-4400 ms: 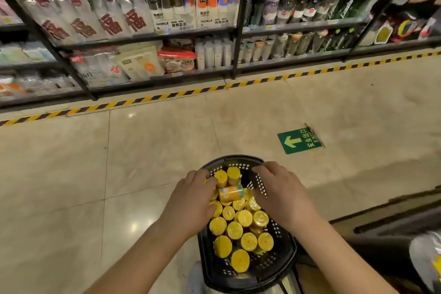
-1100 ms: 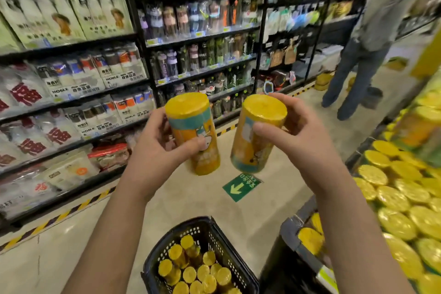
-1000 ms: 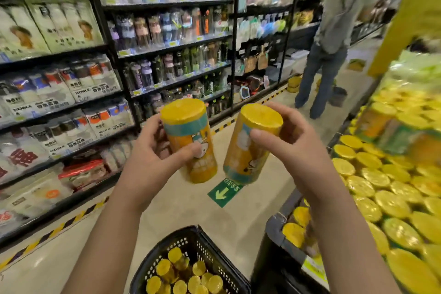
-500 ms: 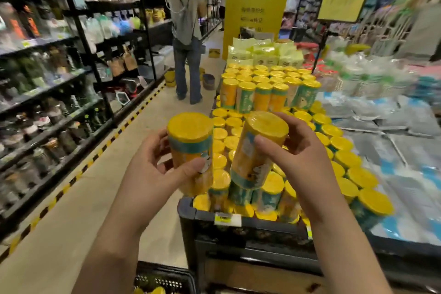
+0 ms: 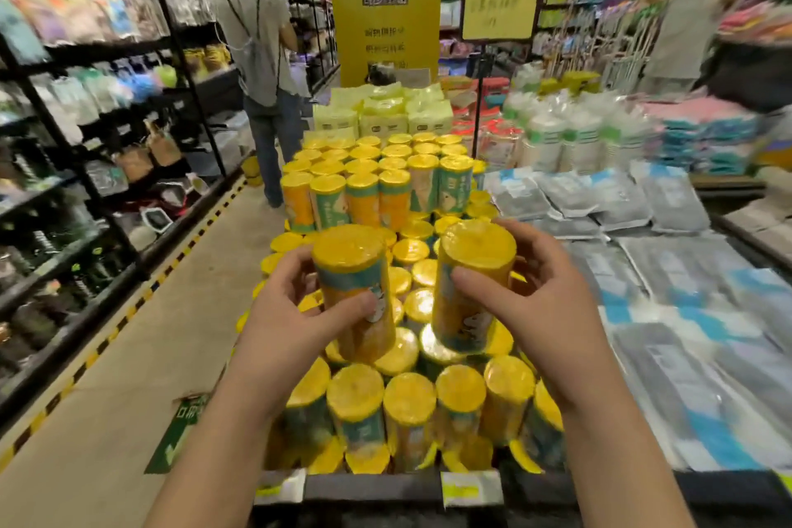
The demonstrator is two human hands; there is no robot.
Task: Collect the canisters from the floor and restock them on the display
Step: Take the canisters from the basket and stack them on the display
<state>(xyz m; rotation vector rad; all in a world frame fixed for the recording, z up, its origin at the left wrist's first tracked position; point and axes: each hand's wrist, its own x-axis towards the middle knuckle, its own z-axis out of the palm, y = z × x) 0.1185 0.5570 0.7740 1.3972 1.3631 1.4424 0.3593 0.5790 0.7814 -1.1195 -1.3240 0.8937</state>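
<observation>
1. The left hand (image 5: 291,326) grasps the left canister (image 5: 355,283) and holds it upright. The thumb lies across the near side of the label, and the other fingers (image 5: 295,270) are curled round the far side.
2. The right hand (image 5: 544,304) grasps the right canister (image 5: 469,283) the same way. Its lid tips slightly to the right.
3. The two held canisters are side by side and apart, above the middle of the display (image 5: 373,487).
4. Below them, the stocked canisters (image 5: 409,403) stand with yellow lids up. There is a row at the near rim and a taller tier at the far end.
5. The picture is smeared, so it is unclear whether the held canisters' bases touch the lids beneath.
6. Flat grey and blue packets (image 5: 643,206) lie to the right of the display.
7. On the left, the aisle floor (image 5: 150,313) runs along dark shelves (image 5: 85,141), edged with striped tape.
8. A person (image 5: 261,56) stands far down that aisle with their back turned.
9. A yellow sign (image 5: 382,4) with a square code rises beyond the display's far end.
</observation>
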